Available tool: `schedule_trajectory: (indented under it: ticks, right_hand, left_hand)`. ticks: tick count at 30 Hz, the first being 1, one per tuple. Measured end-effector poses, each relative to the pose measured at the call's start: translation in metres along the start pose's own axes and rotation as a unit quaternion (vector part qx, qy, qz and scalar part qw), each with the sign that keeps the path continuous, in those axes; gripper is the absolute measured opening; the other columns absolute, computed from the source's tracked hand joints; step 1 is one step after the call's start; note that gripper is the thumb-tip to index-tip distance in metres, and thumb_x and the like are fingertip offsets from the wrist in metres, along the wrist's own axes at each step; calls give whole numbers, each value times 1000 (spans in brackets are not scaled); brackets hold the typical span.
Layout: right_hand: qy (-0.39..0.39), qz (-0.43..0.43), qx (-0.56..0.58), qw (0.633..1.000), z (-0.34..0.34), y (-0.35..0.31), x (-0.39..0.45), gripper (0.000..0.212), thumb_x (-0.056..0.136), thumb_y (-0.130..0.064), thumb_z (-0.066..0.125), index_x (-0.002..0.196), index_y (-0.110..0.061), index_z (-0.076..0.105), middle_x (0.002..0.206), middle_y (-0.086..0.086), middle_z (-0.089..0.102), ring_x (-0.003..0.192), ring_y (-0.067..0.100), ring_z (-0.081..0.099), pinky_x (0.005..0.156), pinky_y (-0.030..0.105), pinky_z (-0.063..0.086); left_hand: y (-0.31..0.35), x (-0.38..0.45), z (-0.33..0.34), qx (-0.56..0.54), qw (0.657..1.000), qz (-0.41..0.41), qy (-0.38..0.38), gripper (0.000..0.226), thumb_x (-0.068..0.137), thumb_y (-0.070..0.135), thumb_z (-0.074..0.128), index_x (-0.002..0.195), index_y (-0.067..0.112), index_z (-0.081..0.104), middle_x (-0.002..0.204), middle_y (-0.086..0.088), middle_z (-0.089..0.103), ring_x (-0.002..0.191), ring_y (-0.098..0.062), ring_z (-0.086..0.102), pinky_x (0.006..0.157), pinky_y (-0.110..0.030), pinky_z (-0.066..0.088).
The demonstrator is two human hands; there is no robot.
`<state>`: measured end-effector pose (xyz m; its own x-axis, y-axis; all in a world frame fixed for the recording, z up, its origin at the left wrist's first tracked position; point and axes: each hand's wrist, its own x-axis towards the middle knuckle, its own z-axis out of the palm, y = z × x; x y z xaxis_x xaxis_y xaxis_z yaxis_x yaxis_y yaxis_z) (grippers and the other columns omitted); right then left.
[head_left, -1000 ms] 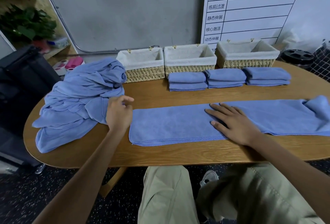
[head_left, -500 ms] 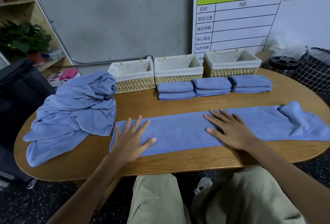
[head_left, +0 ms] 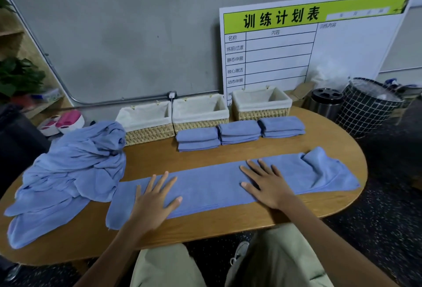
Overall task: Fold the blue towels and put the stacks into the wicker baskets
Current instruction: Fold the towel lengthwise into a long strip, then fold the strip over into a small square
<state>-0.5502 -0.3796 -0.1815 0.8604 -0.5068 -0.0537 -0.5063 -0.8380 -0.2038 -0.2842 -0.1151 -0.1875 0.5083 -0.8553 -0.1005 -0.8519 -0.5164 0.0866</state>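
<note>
Left hand (head_left: pixel 155 200) and right hand (head_left: pixel 268 184) flat, fingers spread, pressing the long blue towel (head_left: pixel 212 186) at table centre; board (head_left: pixel 308 44) at 1 o'clock reads "训练计划表".

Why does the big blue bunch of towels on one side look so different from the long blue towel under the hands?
The crumpled heap of blue towels is bunched, wrinkled and piled high; the long blue towel strip lies flat and mostly smooth. No hand touches the heap; the left hand and right hand press flat on the strip. The heap holds several cloths; the strip looks like one. Both are the same blue and rest on the oval wooden table.
</note>
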Motion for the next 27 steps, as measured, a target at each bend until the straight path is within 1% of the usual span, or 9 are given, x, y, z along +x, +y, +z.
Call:
schedule_trajectory:
  ticks: [3,9,12,15,17,19,21,24,27]
  right_hand:
    - [11,39,2,999,-4,28,-11,106,63,-89,-26,156,-45,0,165,-16,-10,153,17,-12,123,46,-3]
    - [17,52,0,998,-3,38,-11,107,61,-87,-30,156,-44,-3,165,-15,-11,153,19,-12,123,46,-4]
    - [19,43,9,999,-1,36,-5,97,70,-84,-22,156,-43,-3,165,-15,-11,153,20,-12,123,48,-4]
    - [16,38,28,999,-3,40,-5,86,78,-80,-7,156,-44,2,166,-14,-7,153,20,-11,123,47,-6]
    - [24,43,27,998,-2,49,-12,84,80,-79,-5,156,-45,4,165,-15,-6,153,19,-11,123,45,-7]
    - [43,53,30,997,-1,62,-22,86,78,-82,-10,155,-47,6,165,-16,-5,153,17,-11,122,43,-7]
    - [61,50,37,996,-1,75,-32,91,77,-84,-14,155,-46,12,164,-18,-1,153,15,-8,122,40,-4]
    - [111,25,106,988,-13,85,-43,76,90,-77,7,149,-40,39,159,-16,27,151,11,12,121,32,12]
    - [237,30,178,954,-28,99,-51,46,101,-52,37,122,-24,67,129,-6,60,123,13,51,100,28,40]
  left_hand:
    - [-6,1,0,-5,1000,-9,4,105,64,97,-15,155,50,3,159,24,-22,154,-21,-14,119,-67,6]
    - [11,11,-9,-8,999,-26,26,106,68,94,-8,157,42,17,166,17,-4,155,-22,-5,116,-68,13]
    - [49,28,-14,-63,996,17,63,97,74,90,-8,157,44,12,164,23,-4,153,-11,-8,119,-62,4]
    - [73,39,-4,-56,997,41,18,96,71,89,-14,156,48,5,162,25,-13,152,-9,-14,121,-58,-2]
    - [63,42,3,-31,999,32,11,103,68,91,-20,156,48,12,161,26,-11,154,-11,-10,121,-59,3]
    - [51,42,1,-12,1000,15,10,96,73,91,-10,153,48,22,162,26,-2,155,-13,-1,118,-61,12]
    - [54,45,-7,3,1000,1,23,77,85,78,11,147,42,39,163,19,18,153,-17,15,114,-60,23]
    - [88,65,-24,-12,992,51,115,60,95,61,26,121,25,66,139,8,54,128,-19,53,98,-46,45]
    - [151,102,-44,-136,973,137,123,24,103,34,52,114,22,69,116,11,60,106,-14,61,85,-28,48]
